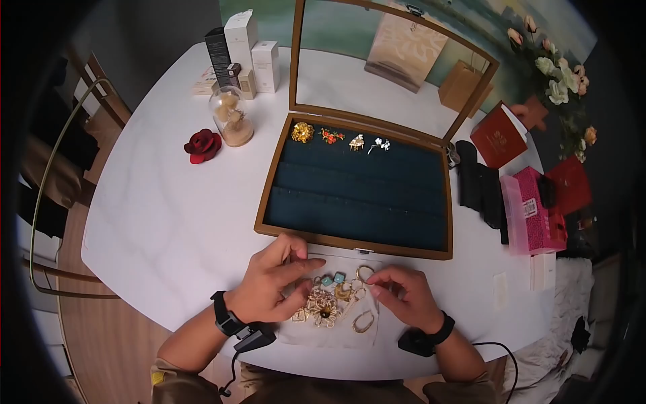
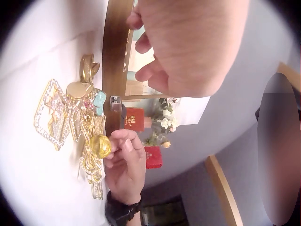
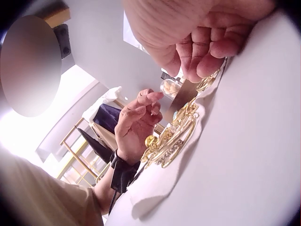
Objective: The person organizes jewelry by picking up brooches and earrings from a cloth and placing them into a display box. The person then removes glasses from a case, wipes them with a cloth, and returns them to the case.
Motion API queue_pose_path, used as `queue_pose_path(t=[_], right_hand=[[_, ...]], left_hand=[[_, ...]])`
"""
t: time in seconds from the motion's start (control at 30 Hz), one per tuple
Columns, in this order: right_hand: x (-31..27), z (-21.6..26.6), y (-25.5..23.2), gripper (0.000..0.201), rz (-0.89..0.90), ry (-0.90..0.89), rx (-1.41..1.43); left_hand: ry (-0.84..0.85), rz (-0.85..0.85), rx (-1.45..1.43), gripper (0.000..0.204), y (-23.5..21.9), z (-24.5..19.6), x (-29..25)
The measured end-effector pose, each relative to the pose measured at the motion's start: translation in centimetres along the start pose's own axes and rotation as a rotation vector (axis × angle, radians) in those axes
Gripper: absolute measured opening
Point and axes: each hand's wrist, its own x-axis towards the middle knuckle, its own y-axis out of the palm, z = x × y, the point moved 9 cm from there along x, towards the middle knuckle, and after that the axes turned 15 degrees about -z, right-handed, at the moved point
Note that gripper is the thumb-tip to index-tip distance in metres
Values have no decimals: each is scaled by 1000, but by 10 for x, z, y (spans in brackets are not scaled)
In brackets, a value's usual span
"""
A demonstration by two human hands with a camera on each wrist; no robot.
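Gold and jewelled pieces lie in a pile on a pale cloth [image 1: 336, 337], among them a gold flower with a dark centre [image 1: 326, 313] and turquoise square pieces [image 1: 339, 277]. My left hand [image 1: 272, 283] hovers over the pile's left side, fingers loosely bent and apart, holding nothing. At the pile's upper right, my right hand [image 1: 407, 296] pinches the edge of a gold hoop [image 1: 365, 273] with thumb and fingertips; the same hoop [image 3: 207, 84] shows under the fingers in the right wrist view. A yellow ball [image 2: 100, 146] stands out in the left wrist view.
Beyond the hands stands an open glass-lidded wooden case [image 1: 350, 248], with several brooches along its top row. Left of it are a red flower [image 1: 202, 146], a glass dome [image 1: 232, 118] and boxes [image 1: 241, 50]. A red box [image 1: 498, 135] and pink box [image 1: 535, 209] are at right.
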Motion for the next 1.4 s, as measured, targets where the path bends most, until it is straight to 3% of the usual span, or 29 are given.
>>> queue_pose_path(t=[0.37,0.47,0.53,0.83,0.93,1.27,1.37,1.4], right_hand=[[1,1,-2,14,0,-16,-9],[2,2,-3,14,-5,-24,-11],[2,2,-2,13,-2,-25,-14],[3,1,-2,13,0,-1,-3],[2,2,-1,13,3,-15,-31],[1,-3,-4,13,-6,35,1],[0,-2,-3,13,-5,26,-9],[0,-2,-4,13,1,26,-14]], left_hand=[[35,7,44,26,-6,3,3],[-29,78,31,24,-4,13,4],[-151,253,123,28,1,18,2],[-6,398,322,35,17,8,-5],[-40,440,398,33,19,18,-11],[-26,349,409,26,14,20,-8],[-56,354,339,24,15,21,-10],[5,328,273,22,17,14,-10]])
